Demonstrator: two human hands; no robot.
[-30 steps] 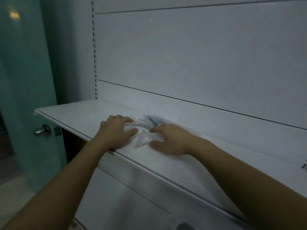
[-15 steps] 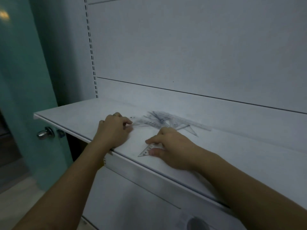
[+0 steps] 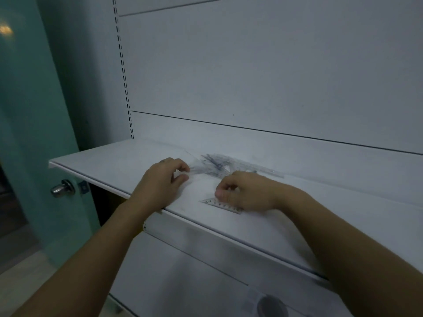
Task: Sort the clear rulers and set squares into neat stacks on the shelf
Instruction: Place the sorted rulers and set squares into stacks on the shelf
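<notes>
Near the front edge of the white shelf, the right hand curls its grip onto a small clear triangular set square; the left hand seemingly pinches the pile of clear rulers behind.

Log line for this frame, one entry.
left hand: pinches clear piece at pile edge | right hand: holds set square near shelf front | pile: unsorted
</notes>
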